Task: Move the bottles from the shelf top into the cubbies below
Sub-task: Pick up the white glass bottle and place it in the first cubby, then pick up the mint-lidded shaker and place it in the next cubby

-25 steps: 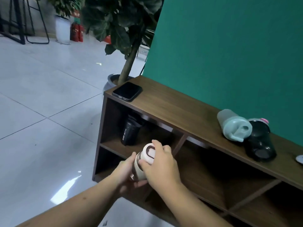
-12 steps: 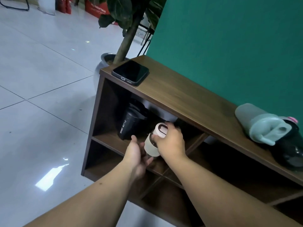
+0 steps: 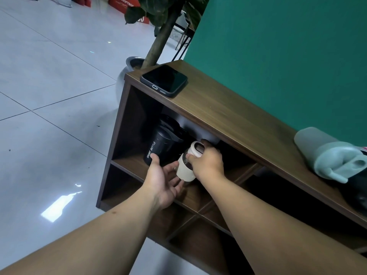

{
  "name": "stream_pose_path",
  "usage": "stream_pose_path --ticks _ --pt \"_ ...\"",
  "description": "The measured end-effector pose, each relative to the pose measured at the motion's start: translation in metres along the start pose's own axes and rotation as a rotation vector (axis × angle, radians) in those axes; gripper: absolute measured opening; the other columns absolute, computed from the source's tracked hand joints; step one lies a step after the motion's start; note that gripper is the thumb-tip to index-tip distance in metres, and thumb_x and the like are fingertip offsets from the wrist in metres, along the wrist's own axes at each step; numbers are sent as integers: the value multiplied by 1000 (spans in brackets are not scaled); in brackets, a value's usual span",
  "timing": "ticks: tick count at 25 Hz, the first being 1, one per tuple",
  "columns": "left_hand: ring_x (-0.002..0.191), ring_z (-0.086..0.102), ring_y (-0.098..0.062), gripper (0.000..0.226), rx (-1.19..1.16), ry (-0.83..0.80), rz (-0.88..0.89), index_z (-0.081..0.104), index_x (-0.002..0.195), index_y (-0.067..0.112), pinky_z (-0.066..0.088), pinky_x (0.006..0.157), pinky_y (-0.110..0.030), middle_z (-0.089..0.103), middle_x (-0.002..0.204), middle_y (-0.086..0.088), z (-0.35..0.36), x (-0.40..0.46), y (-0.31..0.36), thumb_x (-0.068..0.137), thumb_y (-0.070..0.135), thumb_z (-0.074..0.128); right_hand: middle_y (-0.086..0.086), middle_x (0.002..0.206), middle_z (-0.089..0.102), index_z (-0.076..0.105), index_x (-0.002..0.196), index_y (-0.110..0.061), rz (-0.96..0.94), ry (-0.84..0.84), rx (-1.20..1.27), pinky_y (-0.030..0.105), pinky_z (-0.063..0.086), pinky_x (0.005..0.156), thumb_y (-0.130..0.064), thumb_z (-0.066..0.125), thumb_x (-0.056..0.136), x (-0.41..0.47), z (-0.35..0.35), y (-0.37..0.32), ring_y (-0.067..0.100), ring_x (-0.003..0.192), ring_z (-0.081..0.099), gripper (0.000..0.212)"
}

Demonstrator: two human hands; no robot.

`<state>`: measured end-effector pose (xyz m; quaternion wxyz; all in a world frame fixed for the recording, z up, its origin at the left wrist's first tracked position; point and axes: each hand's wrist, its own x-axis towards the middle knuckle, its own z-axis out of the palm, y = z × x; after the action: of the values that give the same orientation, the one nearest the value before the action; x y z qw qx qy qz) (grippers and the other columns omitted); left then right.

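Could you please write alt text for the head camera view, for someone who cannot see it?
A person's right hand grips a cream bottle at a wooden shelf's upper-left cubby, beside a black sport bottle; the open left hand hovers beneath. A phone and green bottle lie on top.

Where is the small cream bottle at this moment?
In the head view, the cream bottle is at the mouth of the upper left cubby, right of the black sport bottle, gripped by the right hand.

Pale glossy floor tiles (image 3: 49, 92) with dark grout lines catch a bright patch of reflected light (image 3: 59, 205). A green wall (image 3: 278, 56) stands behind a dark wooden shelf (image 3: 228, 120). Beyond its far corner sits a potted tree (image 3: 158, 42).
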<state>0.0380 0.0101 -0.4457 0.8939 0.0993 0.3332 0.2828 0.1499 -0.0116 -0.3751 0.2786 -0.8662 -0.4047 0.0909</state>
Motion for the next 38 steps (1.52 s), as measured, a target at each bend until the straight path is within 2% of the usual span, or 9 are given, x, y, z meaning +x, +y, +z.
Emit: stream_pose_path --ticks 4,7,11,17,22,24,29,33,38 --pt "117 61 -28 103 -70 -45 17 57 146 3 45 108 -42 49 163 -16 3 -5 -3 95 83 18 14 140 61 54 145 -18 -6 -11 48 36 56 96 -26 81 86 6 5 4 33 119 66 66" --pt "145 51 -31 106 -100 -55 15 51 153 2 39 122 -46 44 167 -17 8 -2 -5 94 84 19 12 139 64 51 147 -17 -11 -26 66 34 55 93 -23 79 89 12 6 8 32 121 66 65" --pt "154 41 -32 102 -107 -42 23 50 154 3 35 125 -49 43 168 -17 11 4 -6 96 81 22 13 143 60 45 152 -20 -8 -36 32 36 54 97 -26 79 88 12 6 8 32 123 64 73" --pt "99 63 -31 37 389 101 3 71 105 14 58 80 -43 69 103 -11 12 -37 -24 98 46 54 10 141 49 53 145 -22 -45 -73 -2 35 49 103 -27 77 88 -57 -34 -5 31 127 58 62" --pt "70 65 -22 34 571 0 -47 62 84 16 56 62 -32 65 81 -6 49 -105 -59 99 46 57 -10 79 72 74 102 -27 -122 103 36 34 58 83 -33 70 89 -130 -122 5 13 83 71 15" --pt "75 67 -24 35 481 -61 -39 64 88 12 57 65 -36 68 84 -7 78 -129 -81 102 44 56 -11 79 70 73 98 -27 -167 279 25 37 58 81 -33 71 88 -139 -164 20 13 82 70 12" --pt "126 65 -42 61 308 -377 -95 66 135 16 59 90 -54 67 138 -19 139 -161 -123 102 62 44 10 140 55 57 137 -22 -65 486 -247 44 43 108 -36 75 83 -100 -252 67 33 131 47 58" --pt "147 47 -43 75 91 -469 -84 58 151 27 43 113 -66 54 157 -20 173 -151 -114 96 74 39 13 145 51 44 149 -27 58 414 -298 47 44 108 -51 80 74 -51 -280 84 37 133 48 87" --pt "151 42 -43 78 73 -472 -96 53 156 27 39 116 -68 50 161 -20 198 -135 -112 96 75 39 12 136 60 43 150 -29 102 270 -392 41 49 99 -58 83 71 3 -277 83 35 125 59 93"
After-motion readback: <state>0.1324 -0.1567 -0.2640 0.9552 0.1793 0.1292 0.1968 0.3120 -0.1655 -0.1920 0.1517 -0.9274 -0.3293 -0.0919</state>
